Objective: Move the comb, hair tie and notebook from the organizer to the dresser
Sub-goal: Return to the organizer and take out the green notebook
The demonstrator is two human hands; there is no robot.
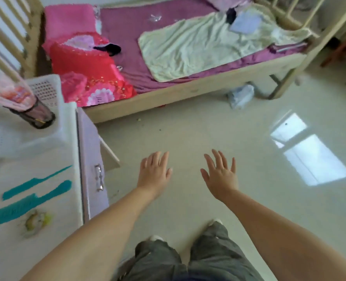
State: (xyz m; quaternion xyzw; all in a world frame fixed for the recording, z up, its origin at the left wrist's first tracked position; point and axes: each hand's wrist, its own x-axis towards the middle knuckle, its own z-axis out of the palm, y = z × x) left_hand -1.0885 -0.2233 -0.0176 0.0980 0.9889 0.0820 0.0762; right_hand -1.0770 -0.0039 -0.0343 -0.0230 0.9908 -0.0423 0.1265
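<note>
No writing, label, brand or number can be read anywhere in this view. The pink printed packet (10, 92) standing in the dark mesh cup (34, 114) carries red and white patches that may be lettering, but they are too blurred to make out. The red floral quilt (91, 78) shows only pattern.

A home bedroom: a wooden-framed bed (188, 94) with a purple sheet (127, 29), a pale blanket (198, 47) and bright pink and red bedding (91, 63) stands on a pale tiled floor (188, 134), beside a white dresser (52, 199) carrying two teal combs (32, 199).
</note>
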